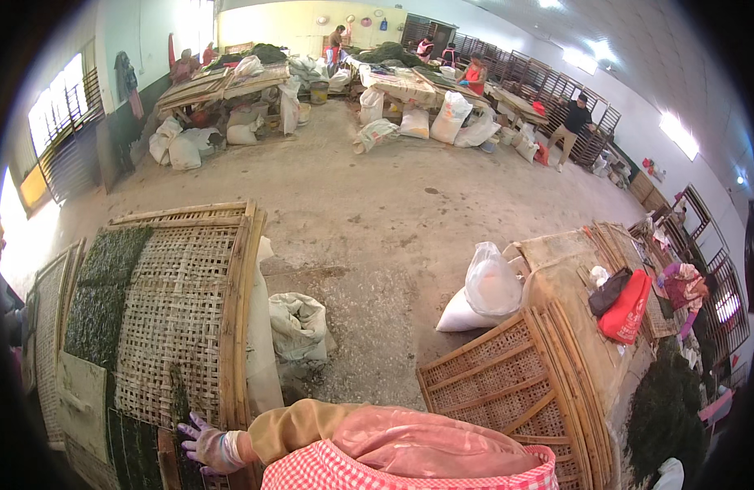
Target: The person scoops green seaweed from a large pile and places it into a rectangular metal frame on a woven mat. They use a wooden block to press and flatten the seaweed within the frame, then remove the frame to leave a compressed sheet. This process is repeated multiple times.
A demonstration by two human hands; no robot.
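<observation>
My left hand, in a thin stained glove, lies with fingers spread over a dark green strip on a woven bamboo rack with wooden side rails. Nothing is plainly gripped in it. Beside the hand stands a narrow wooden piece. Left of that are darker green panels and a pale flat board with a raised handle. A mat of dark green, stringy plant material covers the rack's left side. My right hand is out of view; a pink checked apron shows below me.
Stacked bamboo racks lean by a covered table on the right. A white open sack and a filled bag stand on the floor. Workers stand at far tables; one person stands near rack stacks.
</observation>
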